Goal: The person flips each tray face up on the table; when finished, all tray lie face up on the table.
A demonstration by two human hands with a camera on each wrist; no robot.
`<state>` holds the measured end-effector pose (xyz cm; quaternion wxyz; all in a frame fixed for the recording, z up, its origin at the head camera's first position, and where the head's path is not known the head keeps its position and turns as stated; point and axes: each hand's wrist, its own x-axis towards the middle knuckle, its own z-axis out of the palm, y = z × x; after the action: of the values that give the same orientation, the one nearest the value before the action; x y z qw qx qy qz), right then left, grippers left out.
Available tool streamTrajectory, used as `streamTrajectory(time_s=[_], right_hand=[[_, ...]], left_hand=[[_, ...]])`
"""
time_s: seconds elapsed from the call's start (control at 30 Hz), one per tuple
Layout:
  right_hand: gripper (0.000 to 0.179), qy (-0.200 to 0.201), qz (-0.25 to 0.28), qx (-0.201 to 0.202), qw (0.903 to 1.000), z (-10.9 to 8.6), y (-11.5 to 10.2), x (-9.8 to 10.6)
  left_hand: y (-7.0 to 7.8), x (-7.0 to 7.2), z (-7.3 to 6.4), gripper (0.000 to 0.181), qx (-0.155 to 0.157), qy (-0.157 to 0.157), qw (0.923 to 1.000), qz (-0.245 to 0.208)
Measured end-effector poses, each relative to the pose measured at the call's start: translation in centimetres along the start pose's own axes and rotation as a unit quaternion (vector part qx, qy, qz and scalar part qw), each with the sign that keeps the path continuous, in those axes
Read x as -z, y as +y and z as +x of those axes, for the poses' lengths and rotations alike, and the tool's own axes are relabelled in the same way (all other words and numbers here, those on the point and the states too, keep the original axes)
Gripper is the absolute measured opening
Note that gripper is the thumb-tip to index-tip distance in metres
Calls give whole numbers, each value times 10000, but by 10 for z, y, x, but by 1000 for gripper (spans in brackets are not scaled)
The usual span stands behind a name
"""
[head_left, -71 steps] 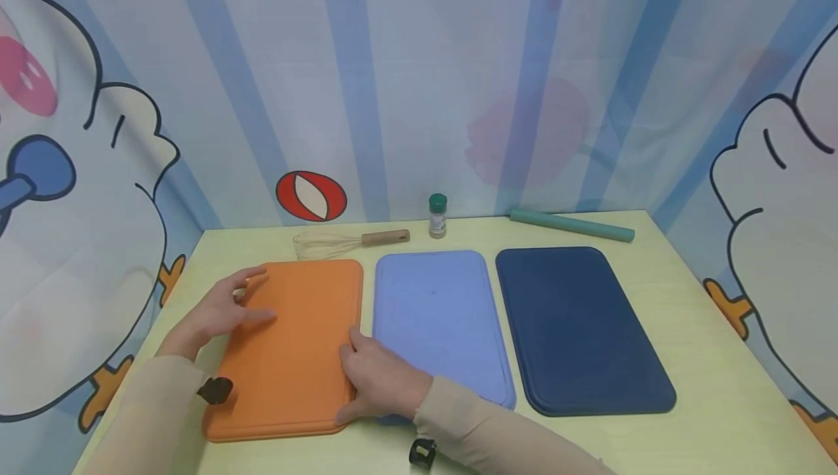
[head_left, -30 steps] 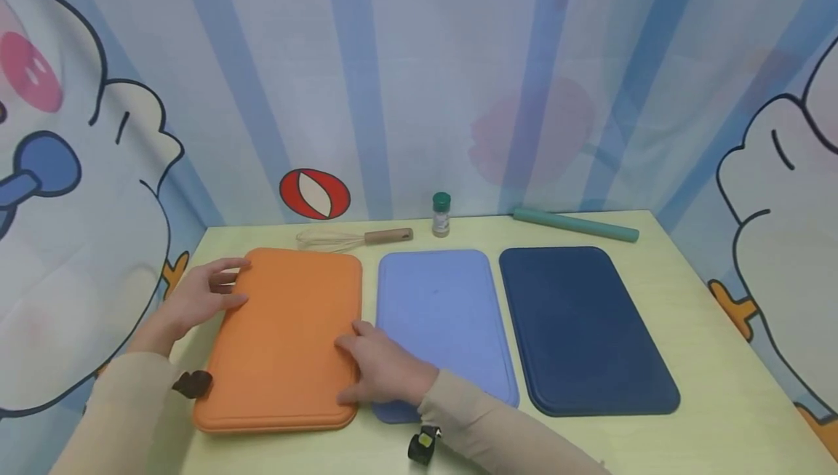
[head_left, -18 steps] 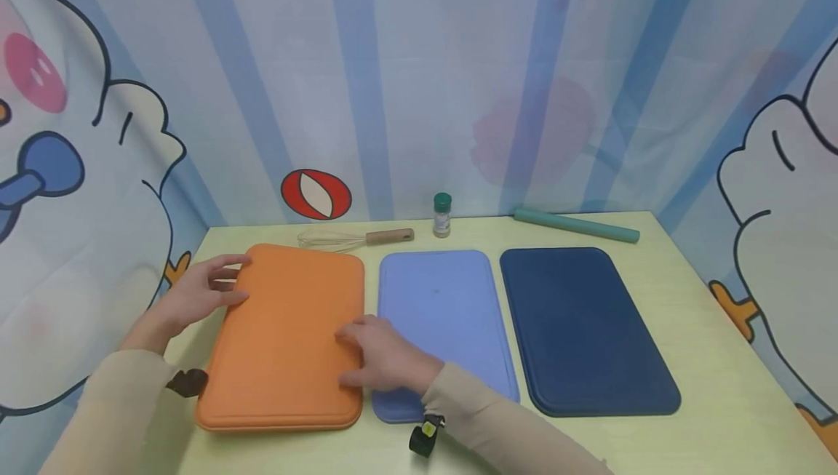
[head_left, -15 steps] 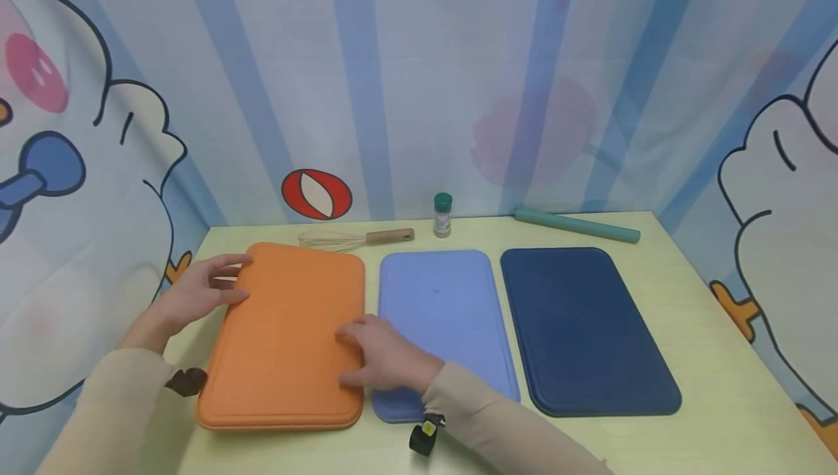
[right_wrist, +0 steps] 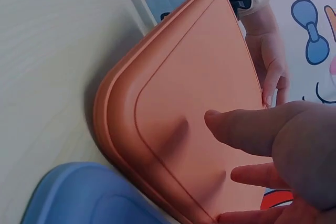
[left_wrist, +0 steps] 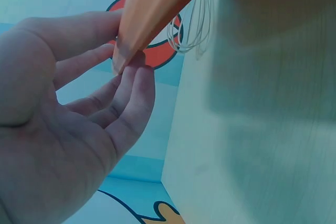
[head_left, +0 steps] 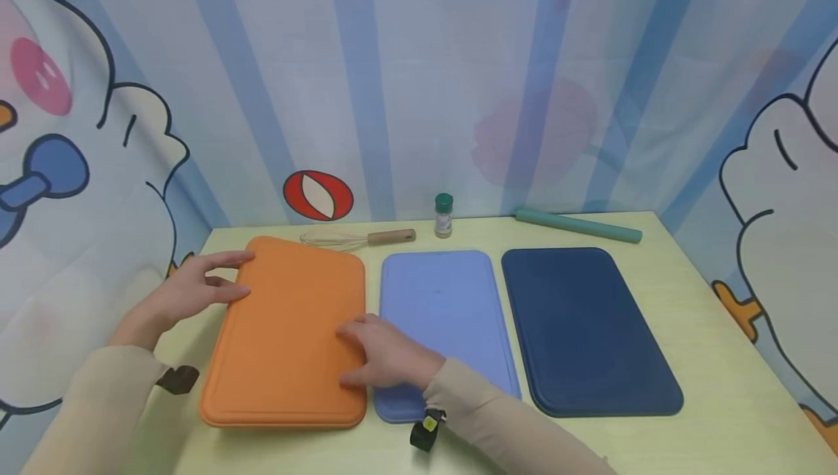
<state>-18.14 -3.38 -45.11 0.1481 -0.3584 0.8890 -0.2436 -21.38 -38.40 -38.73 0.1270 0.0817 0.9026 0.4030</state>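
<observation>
beige sleeves (head_left: 511, 417): watching from afar, i see both reach in from the near side of the head view.
right hand (head_left: 391, 355): thumb and fingers apart over the right side of the orange board (head_left: 288, 337); the right wrist view shows me the thumb just clear of its surface, though i cannot tell whether another fingertip touches.
left hand (head_left: 186, 292): clamped on the orange board, thumb and fingers pinching its left edge near the far corner.
orange board: at the left of the pale yellow counter (head_left: 720, 388), tilted, its left side held off the surface above a shadow.
light-blue board (head_left: 445, 300): flat just right of the orange one, partly hidden by the right hand.
navy board (head_left: 589, 337): flat, just right of the light-blue one.
whisk (head_left: 386, 238): lying behind the orange board, wooden handle to the right.
jar (head_left: 443, 217): upright, green-capped, between whisk and rod.
green rod (head_left: 576, 226): aslant near the far edge.
backdrop (head_left: 439, 82): blue-striped, with cartoon figures.
</observation>
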Motion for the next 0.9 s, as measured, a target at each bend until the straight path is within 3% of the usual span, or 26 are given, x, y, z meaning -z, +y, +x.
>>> streamTrajectory(time_s=[0.37,0.47,0.67,0.9], right_hand=[[62,75,220,540,9983,5,-28,20],[59,30,646,698,9955,9,-37,26],[58,-114,1726,874,9810,15,-52,36],[57,157,1405,923,9856,18,-69,44]], left_hand=[[15,1,2,71,-56,207,9998,32],[19,1,4,71,-31,277,9996,57],[29,0,8,70,-72,379,9992,108],[44,-1,10,71,-199,436,9988,110]])
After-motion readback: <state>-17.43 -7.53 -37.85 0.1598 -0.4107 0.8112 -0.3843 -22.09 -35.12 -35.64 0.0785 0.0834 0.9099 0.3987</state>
